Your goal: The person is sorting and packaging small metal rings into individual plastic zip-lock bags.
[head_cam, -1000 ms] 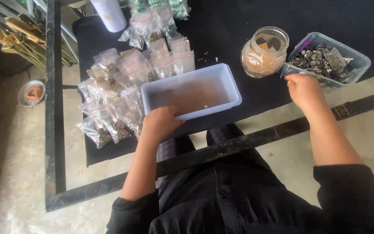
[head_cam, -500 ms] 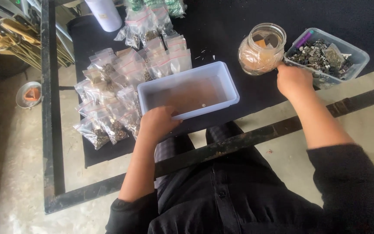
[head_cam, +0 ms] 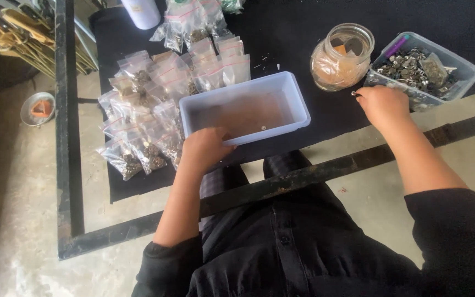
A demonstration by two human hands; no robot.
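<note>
My left hand [head_cam: 204,148] grips the near rim of a pale blue plastic tub [head_cam: 298,102] that lies on a black cloth; a few tiny bits lie on its bottom. My right hand [head_cam: 383,104] hovers over the cloth between the tub and a clear box of small metal parts [head_cam: 419,69], fingers pinched on a small metal piece [head_cam: 353,93]. A round glass jar [head_cam: 342,55] with brownish contents stands just beyond that hand.
Several small clear zip bags [head_cam: 155,104] holding dark parts are spread left of the tub. A white cylinder [head_cam: 141,11] stands at the back. A black metal frame [head_cam: 64,110] edges the cloth. A small round dish [head_cam: 37,107] sits on the floor, left.
My right hand has drawn back from the box of metal parts toward the left, now holding a small piece. My left hand has stayed on the tub's rim.
</note>
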